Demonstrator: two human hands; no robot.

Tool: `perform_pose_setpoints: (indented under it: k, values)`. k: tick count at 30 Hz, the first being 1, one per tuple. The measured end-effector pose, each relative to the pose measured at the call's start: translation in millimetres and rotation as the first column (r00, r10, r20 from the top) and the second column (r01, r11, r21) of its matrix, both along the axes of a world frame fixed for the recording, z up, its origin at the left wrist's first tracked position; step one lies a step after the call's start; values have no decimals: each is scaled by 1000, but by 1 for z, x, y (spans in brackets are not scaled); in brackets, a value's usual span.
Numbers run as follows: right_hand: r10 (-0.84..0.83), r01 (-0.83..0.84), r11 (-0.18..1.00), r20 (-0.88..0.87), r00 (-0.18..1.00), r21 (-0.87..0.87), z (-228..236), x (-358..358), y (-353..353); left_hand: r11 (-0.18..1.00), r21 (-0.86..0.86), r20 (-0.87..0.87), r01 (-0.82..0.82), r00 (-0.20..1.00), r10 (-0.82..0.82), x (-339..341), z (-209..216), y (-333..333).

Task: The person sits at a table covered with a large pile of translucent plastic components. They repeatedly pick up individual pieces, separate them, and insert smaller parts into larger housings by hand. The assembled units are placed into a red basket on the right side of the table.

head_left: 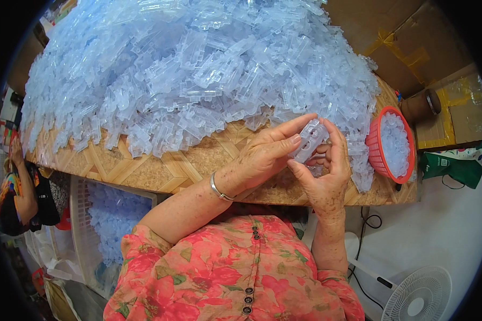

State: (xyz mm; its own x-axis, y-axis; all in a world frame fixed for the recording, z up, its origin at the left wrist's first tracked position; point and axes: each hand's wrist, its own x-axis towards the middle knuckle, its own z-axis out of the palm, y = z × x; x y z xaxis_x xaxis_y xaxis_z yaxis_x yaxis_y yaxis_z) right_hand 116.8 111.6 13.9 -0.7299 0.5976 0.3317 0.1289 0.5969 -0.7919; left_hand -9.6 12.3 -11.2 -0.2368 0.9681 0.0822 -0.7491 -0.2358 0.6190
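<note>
Between my two hands is a small clear plastic case (309, 140), oblong, with holes or recesses along it. My left hand (270, 152), with a silver bangle at the wrist, grips its left side between thumb and fingers. On the other side my right hand (329, 171) pinches it with the thumb below and the fingers curled around the edge. Both hands are raised over the table's near edge. Just beyond them rises a big heap of similar clear plastic pieces (198, 75), bluish in the light.
The heap covers most of the wood-patterned table (144, 171). A red plastic basket (374, 147) of small clear pieces sits at the right edge. Cardboard boxes (412, 48) stand behind it. Below left is a crate of pieces (118, 214); a fan (418, 299) stands lower right. Another person's arm (24, 184) shows far left.
</note>
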Motion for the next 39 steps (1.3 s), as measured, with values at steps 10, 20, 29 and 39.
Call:
perform_pose_setpoints:
  k: [10,20,29,39]
  values:
    - [-7,8,998,19,1000,-64,-1,0,0,1000,-1,-27,-17,999,17,0,4,-1]
    - [21,-19,999,-32,999,50,-6,-1,1,999,-8,-81,-48,996,47,1,6,-2]
    - [-6,5,997,-7,1000,-75,-5,3,-1,999,-41,-112,-33,993,28,-1,1,-4]
    - [20,-17,999,-63,998,42,-8,-1,0,997,-44,-111,-59,992,54,0,4,-4]
